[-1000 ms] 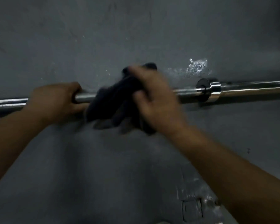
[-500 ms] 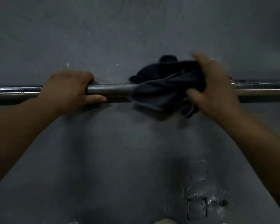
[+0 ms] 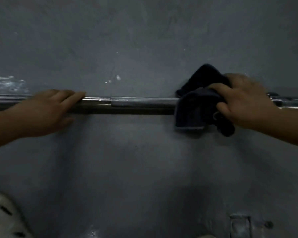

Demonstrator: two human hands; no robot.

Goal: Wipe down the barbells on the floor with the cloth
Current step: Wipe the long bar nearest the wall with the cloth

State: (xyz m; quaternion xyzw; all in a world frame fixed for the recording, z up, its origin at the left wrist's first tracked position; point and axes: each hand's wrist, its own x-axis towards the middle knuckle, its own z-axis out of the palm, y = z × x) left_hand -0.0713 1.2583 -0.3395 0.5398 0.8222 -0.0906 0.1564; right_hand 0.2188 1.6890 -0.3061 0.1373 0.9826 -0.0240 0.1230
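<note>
Barbell lying on the floor, dark cloth draped over its shaft twd the right.
Bar is chrome w/ a knurled grey stretch mid-frame, collar at far right. Right hand grips the bunched cloth, fingers curled round it against the bar. Left hand rests on the shaft, fingers nearly straight, holding nothing. Floor is dull grey concrete w/ pale specks & scuffs; lighting dim.

Dark grey floor, white scuffs at far left, pale object with dark marks bottom left
</note>
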